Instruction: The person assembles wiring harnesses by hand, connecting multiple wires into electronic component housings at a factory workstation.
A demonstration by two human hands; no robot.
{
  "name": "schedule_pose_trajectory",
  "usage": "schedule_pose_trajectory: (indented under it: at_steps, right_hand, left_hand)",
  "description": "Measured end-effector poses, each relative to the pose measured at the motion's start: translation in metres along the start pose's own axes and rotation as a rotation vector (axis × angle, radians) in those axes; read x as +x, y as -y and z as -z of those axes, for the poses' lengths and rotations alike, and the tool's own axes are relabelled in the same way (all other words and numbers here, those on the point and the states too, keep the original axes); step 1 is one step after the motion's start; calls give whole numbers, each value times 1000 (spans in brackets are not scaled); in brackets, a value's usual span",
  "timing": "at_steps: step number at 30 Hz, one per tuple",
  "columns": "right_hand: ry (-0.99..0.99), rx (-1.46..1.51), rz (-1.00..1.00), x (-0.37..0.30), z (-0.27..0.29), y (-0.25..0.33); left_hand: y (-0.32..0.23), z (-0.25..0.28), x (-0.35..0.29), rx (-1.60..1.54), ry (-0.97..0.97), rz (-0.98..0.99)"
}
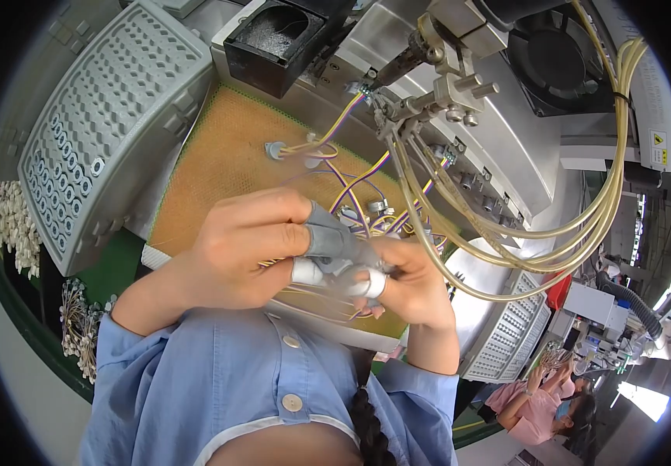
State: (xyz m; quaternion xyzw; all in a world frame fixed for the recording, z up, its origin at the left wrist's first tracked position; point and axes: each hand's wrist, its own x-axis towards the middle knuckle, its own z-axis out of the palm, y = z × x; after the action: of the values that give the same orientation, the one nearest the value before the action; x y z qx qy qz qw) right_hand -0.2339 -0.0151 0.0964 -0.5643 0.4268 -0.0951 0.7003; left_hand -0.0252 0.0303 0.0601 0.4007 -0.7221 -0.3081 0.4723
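My left hand (262, 241) and my right hand (409, 283) meet in front of my chest, over the near part of a tan mat (227, 155). Grey covers sit on some left fingers, and white wraps are around both thumbs. Both hands are closed with fingertips pinched together. What they pinch is blurred and mostly hidden. Just beyond them lies a bundle of purple, yellow and white wires (355, 203) with small round metal parts (380, 207). Another small round part (275, 150) on wires rests farther back on the mat.
A grey pegged tray (110, 124) holding several ring-shaped parts stands at the left. Ahead is a metal fixture (444, 93) with looping clear tubes (522, 233), and a black fan (559, 62). Bundled white-ended parts (15, 225) hang at far left. A co-worker (533, 412) sits at lower right.
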Motion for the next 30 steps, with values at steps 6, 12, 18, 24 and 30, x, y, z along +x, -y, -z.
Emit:
schedule_pose_trajectory:
  at_steps: [6,12,18,24,30]
  right_hand:
    - [91,211,93,22,12,-26]
    - [1,334,250,28,-11,-30]
    - [-348,632,405,0,30,-54]
    - [-862,988,390,23,20,-72]
    - [-498,894,547,31,37,-68]
  left_hand:
    - [0,8,13,194,33,-124]
    - [28,7,18,-137,84,12]
    - [45,55,-50,518,177,454]
    - [47,36,-82,783,131,142]
    - [23,34,-39,425,15,236]
